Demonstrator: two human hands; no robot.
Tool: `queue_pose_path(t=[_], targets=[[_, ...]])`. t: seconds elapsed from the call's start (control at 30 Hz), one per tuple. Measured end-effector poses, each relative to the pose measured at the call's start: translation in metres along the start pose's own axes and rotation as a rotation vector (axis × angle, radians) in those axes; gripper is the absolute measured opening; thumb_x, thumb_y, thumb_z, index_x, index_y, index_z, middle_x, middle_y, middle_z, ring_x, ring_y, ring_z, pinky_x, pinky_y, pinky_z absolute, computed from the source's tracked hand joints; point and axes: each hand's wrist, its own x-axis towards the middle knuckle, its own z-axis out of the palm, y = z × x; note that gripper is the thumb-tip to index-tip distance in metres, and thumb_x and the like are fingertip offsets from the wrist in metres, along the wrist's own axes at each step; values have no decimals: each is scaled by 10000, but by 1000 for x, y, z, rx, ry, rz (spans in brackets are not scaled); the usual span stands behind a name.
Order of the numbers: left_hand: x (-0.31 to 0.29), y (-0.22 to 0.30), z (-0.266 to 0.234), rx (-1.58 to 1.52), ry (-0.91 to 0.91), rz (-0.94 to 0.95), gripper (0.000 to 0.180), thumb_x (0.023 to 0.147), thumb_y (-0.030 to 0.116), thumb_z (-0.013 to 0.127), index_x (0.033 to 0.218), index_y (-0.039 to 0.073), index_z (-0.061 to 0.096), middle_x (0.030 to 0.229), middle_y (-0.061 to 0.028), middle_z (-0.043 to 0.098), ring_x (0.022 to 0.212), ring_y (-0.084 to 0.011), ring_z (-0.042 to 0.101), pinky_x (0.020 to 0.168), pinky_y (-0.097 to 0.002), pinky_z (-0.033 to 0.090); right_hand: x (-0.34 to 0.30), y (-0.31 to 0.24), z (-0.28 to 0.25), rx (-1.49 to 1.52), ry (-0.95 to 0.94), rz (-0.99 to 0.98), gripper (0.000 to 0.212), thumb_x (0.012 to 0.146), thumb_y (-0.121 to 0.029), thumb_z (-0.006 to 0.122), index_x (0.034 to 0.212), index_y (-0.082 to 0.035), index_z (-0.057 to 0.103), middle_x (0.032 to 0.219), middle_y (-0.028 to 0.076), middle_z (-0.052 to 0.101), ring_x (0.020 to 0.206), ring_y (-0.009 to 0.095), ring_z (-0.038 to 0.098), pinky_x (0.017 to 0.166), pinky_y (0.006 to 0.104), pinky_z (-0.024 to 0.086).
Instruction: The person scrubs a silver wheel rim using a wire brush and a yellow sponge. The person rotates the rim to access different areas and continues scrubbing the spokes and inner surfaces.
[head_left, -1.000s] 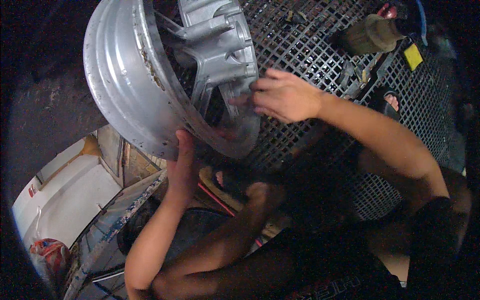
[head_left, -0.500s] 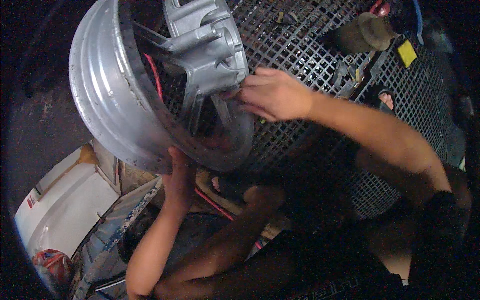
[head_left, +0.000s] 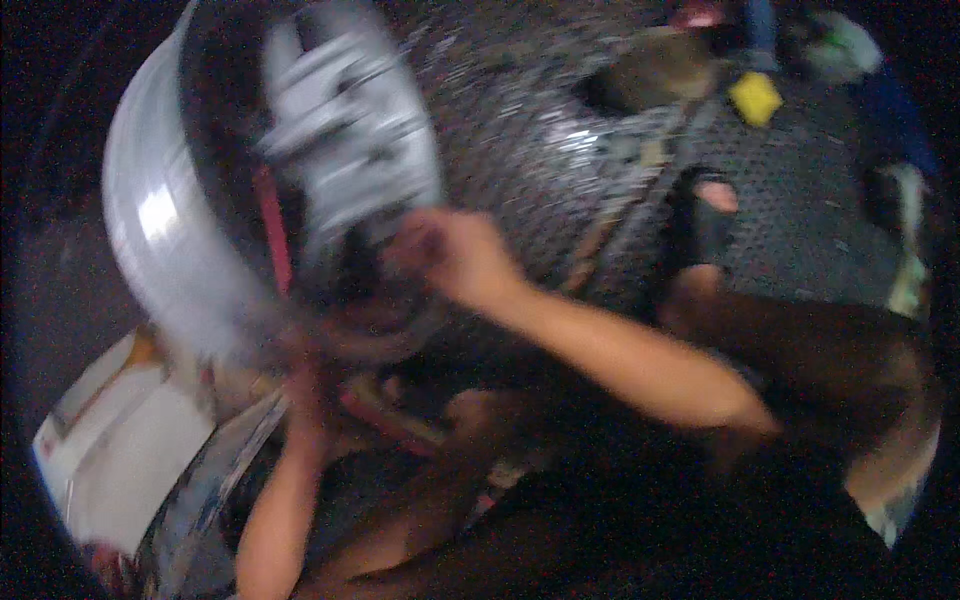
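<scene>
Handling is judged unfinished: the wheel (head_left: 155,235) is held tilted above the floor (head_left: 810,225), gripped at its underside by the left hand (head_left: 310,370), while the right hand (head_left: 458,255) is curled near the hub (head_left: 355,105), its grip undeterminable through blur, and no completed work can be confirmed.

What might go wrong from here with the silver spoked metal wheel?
The wheel could slip: the left hand is at its lower rim, and blur hides the grip. The right hand, close to its open side, might get pinched if it turns. If dropped sideways, it might hit the bare toes.
</scene>
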Motion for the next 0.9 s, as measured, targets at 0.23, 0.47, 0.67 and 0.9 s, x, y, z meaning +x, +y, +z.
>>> queue_pose_path(t=[0.23,0.47,0.67,0.9], targets=[[11,7,-10,65,-15,210,669,978,534,471,1315,-43,500,1281,-143,547,1141,-276,510,992,-385,404,15,14,62,-759,96,76,66,710,-114,666,745,-101,720,768,109,692,743,263,685,599,414,532],[17,25,-19,123,-20,414,691,980,514,472,1328,-82,473,1301,-176,524,1141,-317,494,1000,-412,400,-6,-1,-31,-361,-19,133,192,565,-106,738,738,-26,710,814,183,704,787,365,700,646,473,573],[8,34,-14,61,-154,379,724,974,521,478,1336,-106,456,1308,-192,510,1132,-342,482,1005,-433,397,-40,22,-61,-249,151,476,279,523,-78,773,775,18,700,833,211,697,818,377,698,694,452,586],[30,-3,-66,266,-22,503,737,958,588,461,1351,-35,480,1260,-154,561,1060,-314,525,957,-437,422,-89,-4,-107,-234,36,408,300,663,-38,695,929,77,618,906,266,635,902,435,651,772,494,539]])
